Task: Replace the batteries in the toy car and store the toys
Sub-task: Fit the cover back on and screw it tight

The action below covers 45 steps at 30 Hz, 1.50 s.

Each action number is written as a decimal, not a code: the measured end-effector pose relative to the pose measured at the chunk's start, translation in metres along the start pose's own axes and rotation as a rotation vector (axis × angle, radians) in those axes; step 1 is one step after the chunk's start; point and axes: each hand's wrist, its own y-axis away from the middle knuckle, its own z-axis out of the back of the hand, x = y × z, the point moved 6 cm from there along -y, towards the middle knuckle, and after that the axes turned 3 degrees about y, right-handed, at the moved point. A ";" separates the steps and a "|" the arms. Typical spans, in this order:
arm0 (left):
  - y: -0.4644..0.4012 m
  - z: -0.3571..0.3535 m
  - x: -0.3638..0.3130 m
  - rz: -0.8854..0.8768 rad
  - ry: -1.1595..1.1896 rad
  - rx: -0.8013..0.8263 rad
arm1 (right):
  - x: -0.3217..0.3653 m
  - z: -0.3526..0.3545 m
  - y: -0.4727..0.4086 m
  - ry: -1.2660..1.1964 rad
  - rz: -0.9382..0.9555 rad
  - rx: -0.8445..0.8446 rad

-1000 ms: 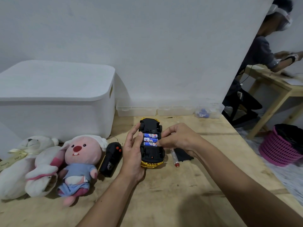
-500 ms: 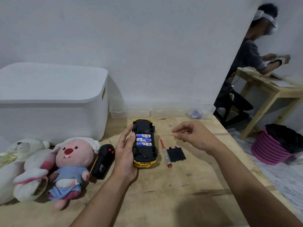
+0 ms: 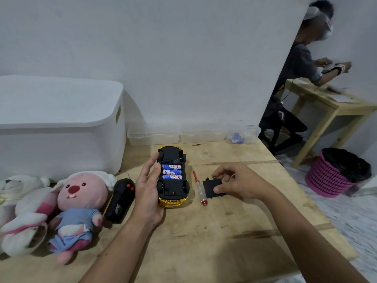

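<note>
A gold toy car (image 3: 173, 176) lies upside down on the wooden table (image 3: 204, 242), its black underside up and its battery bay uncovered. Three blue-and-white batteries (image 3: 172, 171) sit side by side in the bay. My left hand (image 3: 148, 193) rests against the car's left side with its fingers straight, steadying it. To the car's right, my right hand (image 3: 236, 180) pinches the black battery cover (image 3: 212, 187), which lies on the table. A screwdriver (image 3: 199, 187) with a red tip and clear handle lies between the car and the cover.
A black remote control (image 3: 120, 199) lies left of the car, beside a pink plush (image 3: 77, 209) and white plush toys (image 3: 20, 213). A lidded white storage bin (image 3: 59, 123) stands at back left. Clear small boxes (image 3: 177, 136) line the wall. Another person sits at a far table, near a pink basket (image 3: 334, 174).
My right hand left the batteries, swung out to the right, then came down onto the battery cover and pinched it. My left hand stayed on the car.
</note>
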 end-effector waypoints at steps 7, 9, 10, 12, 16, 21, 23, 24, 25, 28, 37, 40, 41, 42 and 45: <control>0.004 -0.003 -0.002 0.007 0.026 0.008 | 0.006 0.024 0.000 -0.393 0.015 -0.181; 0.004 -0.004 -0.002 0.011 0.028 0.013 | 0.023 0.026 0.001 -0.573 0.053 -0.237; 0.005 -0.005 -0.002 0.013 0.028 0.016 | 0.032 0.024 0.001 -0.663 0.069 -0.237; 0.004 -0.005 -0.002 0.013 0.028 0.017 | 0.048 0.016 -0.001 -0.792 0.098 -0.197; 0.004 -0.006 0.000 0.015 0.031 0.010 | 0.074 -0.006 -0.011 -0.743 0.121 -0.127; 0.005 -0.007 -0.001 0.018 0.045 0.022 | 0.089 -0.029 -0.019 -0.688 0.116 -0.111; 0.005 -0.006 -0.001 0.021 0.044 0.023 | 0.091 -0.034 -0.020 -0.653 0.116 -0.116; 0.005 -0.007 -0.001 0.021 0.041 0.024 | 0.091 -0.035 -0.020 -0.634 0.120 -0.122; 0.005 -0.007 -0.001 0.019 0.037 0.028 | 0.092 -0.035 -0.020 -0.624 0.123 -0.131; 0.005 -0.007 -0.001 0.011 0.023 0.031 | 0.095 -0.035 -0.019 -0.604 0.141 -0.156; 0.005 -0.006 -0.001 0.007 0.037 0.038 | 0.097 -0.039 -0.019 -0.548 0.146 -0.244; 0.004 -0.006 -0.002 0.006 0.034 0.044 | 0.096 -0.038 -0.020 -0.581 0.120 -0.211; 0.004 -0.006 -0.002 0.006 0.033 0.046 | 0.095 -0.038 -0.019 -0.576 0.116 -0.202; 0.004 -0.006 -0.002 0.006 0.033 0.048 | 0.095 -0.038 -0.019 -0.569 0.111 -0.199; 0.004 -0.006 -0.001 0.006 0.034 0.045 | 0.093 -0.038 -0.018 -0.495 0.129 -0.241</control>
